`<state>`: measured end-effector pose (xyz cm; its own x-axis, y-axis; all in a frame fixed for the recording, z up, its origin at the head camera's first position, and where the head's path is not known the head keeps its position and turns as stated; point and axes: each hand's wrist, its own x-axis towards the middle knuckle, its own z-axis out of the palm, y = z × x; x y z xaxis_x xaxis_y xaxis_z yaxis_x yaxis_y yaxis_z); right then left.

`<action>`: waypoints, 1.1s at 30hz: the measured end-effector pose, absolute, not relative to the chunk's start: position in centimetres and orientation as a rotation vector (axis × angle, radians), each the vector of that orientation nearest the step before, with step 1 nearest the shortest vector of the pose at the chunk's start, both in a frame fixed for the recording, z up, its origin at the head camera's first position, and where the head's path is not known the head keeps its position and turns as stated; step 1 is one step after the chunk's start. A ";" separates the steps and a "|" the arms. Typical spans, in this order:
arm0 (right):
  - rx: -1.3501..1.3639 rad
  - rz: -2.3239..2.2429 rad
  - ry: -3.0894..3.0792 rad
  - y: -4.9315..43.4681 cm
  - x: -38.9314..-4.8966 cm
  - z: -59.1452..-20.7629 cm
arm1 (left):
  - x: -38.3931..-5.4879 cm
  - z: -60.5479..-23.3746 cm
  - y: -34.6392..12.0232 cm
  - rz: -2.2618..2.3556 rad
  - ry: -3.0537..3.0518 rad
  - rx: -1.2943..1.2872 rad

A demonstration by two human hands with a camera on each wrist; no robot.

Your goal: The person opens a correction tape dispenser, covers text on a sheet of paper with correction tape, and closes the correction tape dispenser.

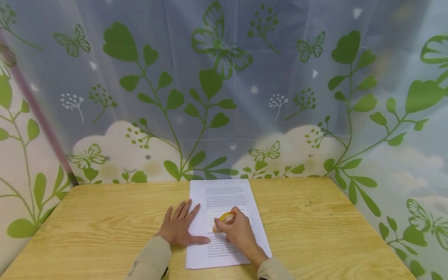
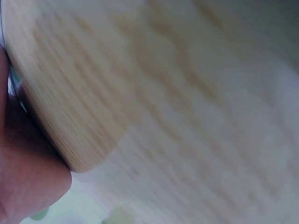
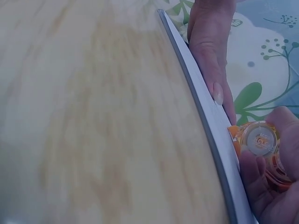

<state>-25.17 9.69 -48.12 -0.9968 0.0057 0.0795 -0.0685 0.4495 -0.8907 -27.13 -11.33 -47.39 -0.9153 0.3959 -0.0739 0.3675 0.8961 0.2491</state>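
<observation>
From the head view I see the left hand (image 1: 182, 227) lying flat with fingers spread, its thumb and palm across the left edge of the printed sheet (image 1: 225, 221), which sits at the middle of the near half of the wooden table (image 1: 105, 225), its far end almost at the table's back edge. The right hand (image 1: 236, 231) is curled round a small orange and clear roller (image 1: 227, 217) (it looks to me like a correction-tape or glue-tape dispenser) and holds it on the sheet's middle, over a pale strip. My worry here is that the pinning hand holds only one edge: a sideways pull of the roller could swing or wrinkle the free right side of the paper. The left wrist view is too blurred to help; I make out only wood grain of the table (image 2: 140, 93) and a bit of skin at the lower left corner, so I cannot judge from it how firmly that hand presses. In the right wrist view the roller (image 3: 259, 140) sits gripped in the right hand (image 3: 275, 186) at the paper's rim, with a finger of the left hand (image 3: 210, 60) flat just beside it. With the two that near, I judge the roller could run into that finger, or tip and skip, leaving a broken line.
</observation>
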 end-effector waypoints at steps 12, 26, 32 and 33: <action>0.078 1.604 -2.649 10.7 -25.2 -47.9 | -27.5 -48.3 -11.5 0.349 2.958 0.603; 0.099 1.558 -2.658 12.1 -25.4 -47.8 | -27.0 -47.0 -11.3 0.312 2.961 0.602; 0.080 1.552 -2.662 13.3 -25.4 -47.8 | -26.9 -47.1 -11.2 0.322 2.950 0.604; 0.079 1.552 -2.663 13.5 -25.4 -47.8 | -26.9 -47.1 -11.2 0.329 2.948 0.603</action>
<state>-25.44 13.51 -47.79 -0.9970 -0.0146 0.0763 -0.0736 0.4924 -0.8673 -26.91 -11.22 -47.06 -0.9143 0.3994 -0.0679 0.3746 0.8972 0.2338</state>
